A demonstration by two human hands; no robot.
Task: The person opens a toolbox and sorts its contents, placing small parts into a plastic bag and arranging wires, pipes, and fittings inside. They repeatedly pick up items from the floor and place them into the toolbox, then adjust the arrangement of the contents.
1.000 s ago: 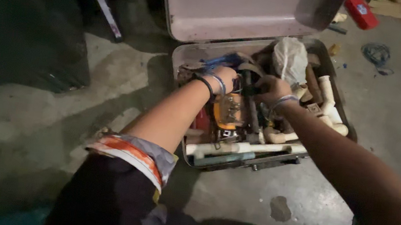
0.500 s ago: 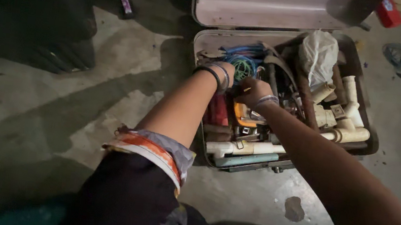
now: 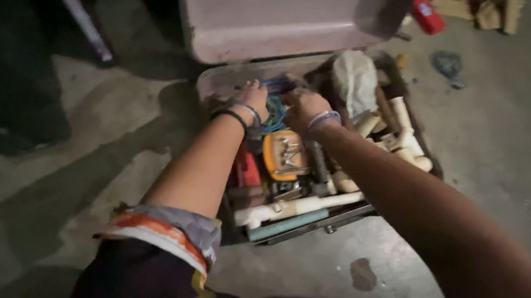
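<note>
An open metal toolbox [image 3: 220,82] lies on the concrete floor, lid propped back beyond my hands. My left hand [image 3: 252,98] and right hand [image 3: 304,107] both close on a blue-green cord coil [image 3: 276,112], just above an orange parts case [image 3: 283,156].

Concrete floor [image 3: 471,190] bears an open toolbox [image 3: 278,25].

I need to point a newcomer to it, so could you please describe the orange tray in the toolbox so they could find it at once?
Start at the open toolbox on the concrete floor, lid raised. Below the left hand and right hand, in the middle of the clutter, lies the round-cornered tray. Among pale pipe fittings, it alone is bright orange and holds small metal bits.
</note>
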